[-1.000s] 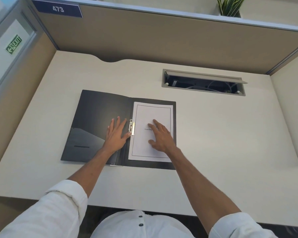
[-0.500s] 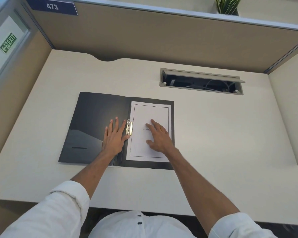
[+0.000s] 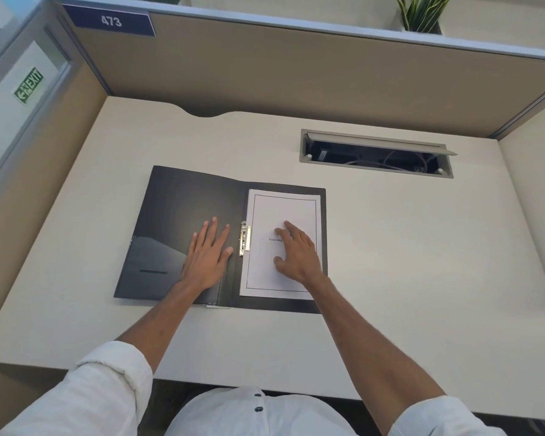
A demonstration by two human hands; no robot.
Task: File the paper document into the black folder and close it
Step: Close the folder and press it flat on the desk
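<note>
The black folder point(image 3: 177, 209) lies open flat on the cream desk point(image 3: 390, 262). A white paper document point(image 3: 287, 209) with a thin black border rests on the folder's right half, its left edge beside the metal clip point(image 3: 244, 238) at the spine. My left hand point(image 3: 208, 256) lies flat, fingers apart, on the folder's left inner cover, thumb close to the clip. My right hand point(image 3: 298, 253) presses on the middle of the paper with spread fingers and hides part of the printed title.
An open cable tray point(image 3: 376, 154) with wires is sunk into the desk at the back right. Tan partition walls point(image 3: 296, 73) enclose the desk at the back and left. A plant point(image 3: 420, 14) stands behind the partition.
Both hands stay almost in place; my left thumb has drawn slightly away from the clip. The view has shifted a little as my head moved.
</note>
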